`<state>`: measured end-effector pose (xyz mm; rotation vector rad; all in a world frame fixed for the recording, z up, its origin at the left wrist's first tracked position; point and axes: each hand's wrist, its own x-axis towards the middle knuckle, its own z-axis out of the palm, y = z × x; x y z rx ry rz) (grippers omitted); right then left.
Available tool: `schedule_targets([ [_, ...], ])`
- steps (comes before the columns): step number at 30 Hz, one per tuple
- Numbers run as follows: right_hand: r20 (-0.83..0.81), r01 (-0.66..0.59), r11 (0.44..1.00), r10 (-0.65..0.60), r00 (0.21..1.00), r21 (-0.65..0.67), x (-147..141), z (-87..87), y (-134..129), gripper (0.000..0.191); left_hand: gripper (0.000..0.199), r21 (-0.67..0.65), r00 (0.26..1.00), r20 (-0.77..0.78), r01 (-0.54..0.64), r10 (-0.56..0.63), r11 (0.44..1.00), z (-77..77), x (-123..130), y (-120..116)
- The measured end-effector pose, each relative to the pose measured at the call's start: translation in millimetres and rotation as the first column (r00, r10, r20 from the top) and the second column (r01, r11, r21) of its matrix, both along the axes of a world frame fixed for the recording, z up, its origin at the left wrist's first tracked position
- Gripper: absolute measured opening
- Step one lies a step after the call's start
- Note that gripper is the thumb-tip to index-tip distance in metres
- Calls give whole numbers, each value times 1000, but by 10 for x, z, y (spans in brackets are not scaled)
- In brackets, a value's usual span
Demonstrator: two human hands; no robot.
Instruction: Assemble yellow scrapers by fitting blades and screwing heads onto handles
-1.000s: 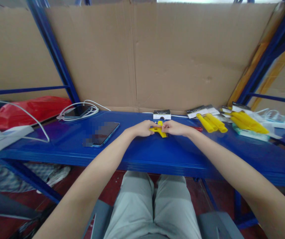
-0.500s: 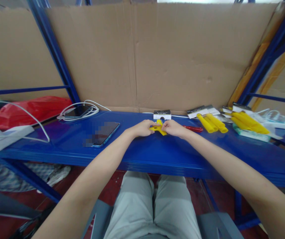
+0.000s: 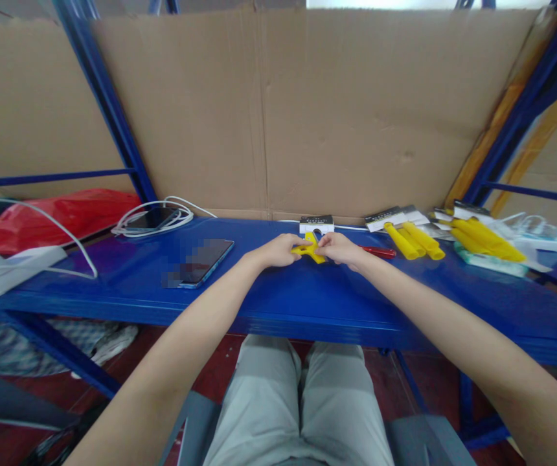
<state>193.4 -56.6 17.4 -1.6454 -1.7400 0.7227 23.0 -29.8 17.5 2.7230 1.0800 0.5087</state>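
A small, forked yellow plastic piece (image 3: 313, 248) rests on the blue tabletop (image 3: 302, 294), straight in front of me. My left hand (image 3: 278, 251) grips its left arm, thumb and fingers closed round it. On the other side, my right hand (image 3: 337, 248) is pinched at the piece's right edge; whatever sits between those fingertips is too small to make out. Just beyond the piece stands a black-and-white card package (image 3: 316, 224). A red-handled tool (image 3: 378, 252) lies to the right of my right hand, partly hidden by it.
Yellow tube-shaped handles (image 3: 412, 241) with card tops lie to the right, and more yellow pieces (image 3: 487, 239) rest on a pale green packet. A phone (image 3: 206, 262) lies left. Coiled white cable (image 3: 181, 213), a red bag (image 3: 65, 217) and a cardboard wall (image 3: 269, 116) stand behind.
My right hand has shifted slightly, its fingers a little more raised, and more of the yellow piece shows. The left hand stays in place.
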Motion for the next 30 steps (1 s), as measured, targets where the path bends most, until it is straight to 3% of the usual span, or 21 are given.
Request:
schedule_targets([
  [5, -137, 56, 993, -71, 988, -106, 48, 18, 21, 37, 44, 10, 1000, 22, 6, -6, 1000, 12, 6, -10],
  [11, -328, -131, 971, 60, 943, -200, 101, 14, 79, 6, 48, 47, 999, 51, -13, 11, 999, 12, 8, -11],
  [18, -442, -231, 964, 153, 884, -129, 117, -12, 68, 14, 45, 147, 998, 66, 8, -18, 989, -40, -3, 52],
  [24, -546, -338, 938, 242, 802, -81, 197, -34, 111, 10, 42, 261, 996, 79, 30, -52, 965, -43, 11, 66],
  [30, -554, -437, 897, 329, 765, -70, 265, -1, 110, 6, 44, 292, 991, 90, 72, -102, 954, -35, 20, 44],
])
